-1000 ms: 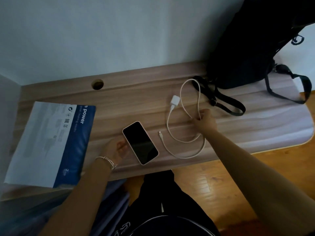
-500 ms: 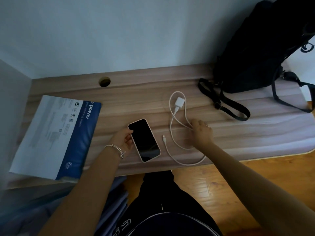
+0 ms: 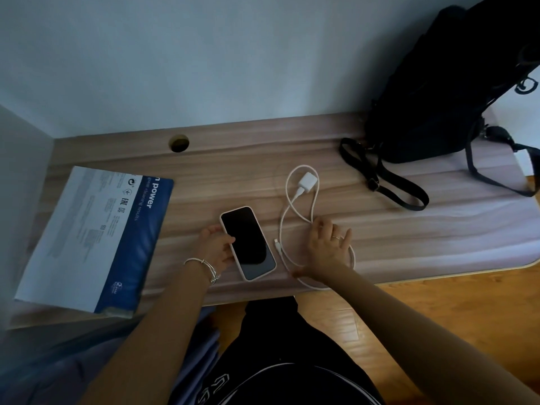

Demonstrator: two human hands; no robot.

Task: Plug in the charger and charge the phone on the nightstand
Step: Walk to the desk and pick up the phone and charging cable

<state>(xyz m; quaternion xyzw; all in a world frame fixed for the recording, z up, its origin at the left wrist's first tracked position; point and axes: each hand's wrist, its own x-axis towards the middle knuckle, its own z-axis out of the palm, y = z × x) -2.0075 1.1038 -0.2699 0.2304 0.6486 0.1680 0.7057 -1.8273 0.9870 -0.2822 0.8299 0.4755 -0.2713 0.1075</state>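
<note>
**Phone pinched in left hand, charger and cable loose on nightstand**

At centre frame, flat on the wooden nightstand [image 3: 292, 159], dark screen up: phone [image 3: 247, 243] in a pale case, top end tilted toward the upper left. Pinched at its left edge by the left hand [image 3: 214, 247], thumb over the rim of the screen, fingers curled against the side. Silver bracelet [image 3: 204, 267] on that wrist.

Just right of the phone: white cable [image 3: 287, 206] in loose loops on the wood. One end plugged into the small white charger [image 3: 308, 181], lying on the tabletop just above centre. Other end, the free connector [image 3: 277, 243], beside the phone's right edge, close but not touching and not inserted.

Right hand [image 3: 327, 247] palm down over the lower loop of the cable, fingers splayed and fairly straight, thumb next to the cable near the front edge. No clasp round the cable to be seen. Ring [image 3: 336, 237] on one finger.

Upper right: black bag [image 3: 438, 92] against the pale wall [image 3: 204, 68], with a strap [image 3: 388, 182] trailing across the wood to the right of the charger, apart from it. Left of frame: blue-and-white printed box [image 3: 93, 238] lying flat, reaching the near edge. Upper left of the phone, at the back of the top: round hole [image 3: 178, 143]. Lower right: wooden floor [image 3: 438, 317].
</note>
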